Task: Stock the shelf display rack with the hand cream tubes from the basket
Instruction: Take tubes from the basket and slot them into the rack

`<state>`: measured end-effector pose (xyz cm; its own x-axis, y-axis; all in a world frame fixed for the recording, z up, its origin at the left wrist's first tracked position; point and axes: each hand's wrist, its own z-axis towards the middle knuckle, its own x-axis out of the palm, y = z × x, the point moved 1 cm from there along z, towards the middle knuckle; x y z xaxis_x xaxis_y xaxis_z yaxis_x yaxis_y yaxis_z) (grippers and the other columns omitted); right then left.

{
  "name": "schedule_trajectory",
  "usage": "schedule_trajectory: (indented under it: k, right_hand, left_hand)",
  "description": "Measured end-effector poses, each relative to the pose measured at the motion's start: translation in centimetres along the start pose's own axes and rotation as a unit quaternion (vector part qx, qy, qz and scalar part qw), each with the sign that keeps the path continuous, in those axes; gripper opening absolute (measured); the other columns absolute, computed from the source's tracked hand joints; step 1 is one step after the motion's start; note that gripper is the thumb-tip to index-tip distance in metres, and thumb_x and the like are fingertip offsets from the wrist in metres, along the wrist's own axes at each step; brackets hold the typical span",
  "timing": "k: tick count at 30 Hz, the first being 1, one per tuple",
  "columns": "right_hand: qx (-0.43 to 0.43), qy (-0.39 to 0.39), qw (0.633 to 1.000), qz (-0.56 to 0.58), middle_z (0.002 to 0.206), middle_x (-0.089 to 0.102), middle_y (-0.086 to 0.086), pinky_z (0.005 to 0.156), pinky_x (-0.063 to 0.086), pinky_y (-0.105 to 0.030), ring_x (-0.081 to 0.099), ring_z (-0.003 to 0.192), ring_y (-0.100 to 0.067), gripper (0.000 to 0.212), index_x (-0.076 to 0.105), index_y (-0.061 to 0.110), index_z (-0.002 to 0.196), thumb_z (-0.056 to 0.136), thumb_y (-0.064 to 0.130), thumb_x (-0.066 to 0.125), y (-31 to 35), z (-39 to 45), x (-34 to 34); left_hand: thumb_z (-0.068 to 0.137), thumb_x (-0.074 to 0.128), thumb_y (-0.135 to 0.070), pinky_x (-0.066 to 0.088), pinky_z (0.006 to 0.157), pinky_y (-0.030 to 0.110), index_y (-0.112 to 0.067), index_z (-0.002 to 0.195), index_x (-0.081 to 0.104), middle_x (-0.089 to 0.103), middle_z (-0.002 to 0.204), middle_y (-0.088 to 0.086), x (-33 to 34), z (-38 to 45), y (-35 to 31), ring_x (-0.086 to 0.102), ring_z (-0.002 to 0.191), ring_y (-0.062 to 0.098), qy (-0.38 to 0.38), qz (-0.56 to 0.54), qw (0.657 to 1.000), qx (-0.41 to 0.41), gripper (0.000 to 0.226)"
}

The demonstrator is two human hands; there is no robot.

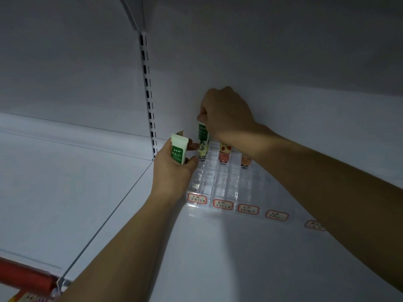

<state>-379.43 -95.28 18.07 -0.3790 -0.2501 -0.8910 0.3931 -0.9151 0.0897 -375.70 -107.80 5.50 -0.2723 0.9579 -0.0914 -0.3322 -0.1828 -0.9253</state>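
A clear acrylic display rack with several rows of slots sits on the white shelf, red-bordered labels along its front. My right hand grips the top of a green-and-cream hand cream tube standing upright in the back left slot. My left hand holds a second green-labelled cream tube upright just left of the rack. A red strawberry-print tube and an orange-print tube stand in the back row to the right. The basket is out of view.
The white shelf meets a neighbouring shelf at a seam on the left. A slotted upright runs up the back wall. A red price rail edges the lower left. An upper shelf hangs overhead.
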Motion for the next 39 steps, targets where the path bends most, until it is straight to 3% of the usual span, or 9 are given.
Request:
schedule_trajectory:
  k: [5,8,13,18,21,26,32,35,39]
  right_hand:
    - [0.012,-0.038,0.999,-0.012,0.11,0.066,-0.006,0.085,0.053,-0.036,0.064,0.098,-0.023,0.028,0.065,0.012,0.116,0.098,0.034,0.061,0.3,-1.4,-0.9]
    - [0.013,-0.122,0.981,0.149,0.109,0.066,0.006,0.081,0.049,-0.027,0.059,0.087,-0.006,0.028,0.065,0.022,0.122,0.098,0.035,0.061,0.5,-4.0,-1.4]
    - [-0.021,-0.062,0.944,0.323,0.103,0.065,0.008,0.066,0.045,-0.009,0.061,0.076,0.002,0.02,0.073,0.023,0.111,0.092,0.024,0.071,0.3,-7.1,-0.5]
    - [0.064,-0.06,0.891,0.445,0.086,0.072,-0.009,0.058,0.056,-0.035,0.069,0.068,-0.021,0.009,0.073,0.02,0.092,0.092,0.012,0.07,-0.9,-7.4,-1.3]
    - [0.087,-0.064,0.867,0.487,0.07,0.067,0.012,0.053,0.048,-0.02,0.061,0.06,-0.003,0.019,0.071,0.023,0.091,0.099,0.01,0.059,-2.6,-7.4,-2.0]
    - [0.113,-0.004,0.818,0.564,0.084,0.07,-0.008,0.056,0.051,-0.031,0.058,0.063,-0.019,0.026,0.073,0.007,0.108,0.104,0.014,0.048,-2.8,-7.9,-1.8]
    - [0.082,-0.013,0.871,0.485,0.074,0.073,0.0,0.071,0.059,-0.036,0.07,0.071,-0.018,0.029,0.075,0.015,0.082,0.098,0.035,0.062,-2.6,-7.8,-2.3]
    - [0.054,-0.057,0.922,0.378,0.069,0.071,0.011,0.068,0.058,-0.031,0.068,0.066,-0.005,0.009,0.076,0.019,0.087,0.091,0.025,0.073,-2.6,-7.7,-2.1]
    - [0.098,-0.102,0.928,0.345,0.074,0.074,0.006,0.069,0.062,-0.042,0.072,0.069,-0.012,0.004,0.076,0.019,0.086,0.088,0.02,0.073,-3.4,-7.3,-2.2]
  left_hand:
    - [0.092,0.06,-0.001,0.053,0.063,0.014,-0.02,0.126,0.062,0.071,0.107,-0.003,-0.4,-1.0,-2.1,0.065,0.076,0.006,0.004,-0.082,0.996,-0.015,0.039]
    - [0.076,0.059,-0.009,0.05,0.058,0.029,-0.015,0.111,0.067,0.068,0.091,0.014,-1.1,-1.3,-3.8,0.06,0.071,0.018,0.078,-0.179,0.981,0.018,0.036]
    - [0.071,0.051,0.002,0.05,0.053,0.028,-0.01,0.087,0.066,0.062,0.078,0.012,-1.3,-1.7,-4.7,0.059,0.067,0.025,0.189,-0.28,0.941,0.03,0.025]
    - [0.079,0.049,0.0,0.056,0.071,0.031,-0.002,0.101,0.069,0.073,0.093,0.016,-0.8,-2.2,-5.1,0.07,0.085,0.024,0.227,-0.276,0.934,0.016,0.03]
    - [0.096,0.06,-0.011,0.058,0.081,0.031,-0.001,0.115,0.066,0.076,0.103,0.014,-0.8,-2.1,-5.1,0.074,0.096,0.027,0.188,-0.209,0.96,0.017,0.023]
    - [0.078,0.079,-0.013,0.057,0.065,0.018,-0.01,0.104,0.065,0.073,0.096,0.003,-0.1,-2.5,-5.3,0.074,0.085,0.017,0.116,-0.107,0.987,0.039,0.03]
    - [0.07,0.085,-0.006,0.049,0.05,0.012,-0.019,0.087,0.057,0.07,0.086,0.0,0.4,-2.9,-5.6,0.071,0.07,0.008,0.069,-0.104,0.991,0.037,0.036]
    - [0.073,0.084,-0.007,0.049,0.05,0.012,-0.02,0.088,0.057,0.071,0.087,-0.002,0.5,-3.0,-5.6,0.072,0.071,0.009,0.071,-0.1,0.991,0.044,0.033]
    - [0.083,0.077,-0.008,0.053,0.057,0.012,-0.019,0.092,0.063,0.072,0.09,-0.005,0.7,-2.9,-5.3,0.073,0.078,0.005,0.077,-0.073,0.992,0.066,0.021]
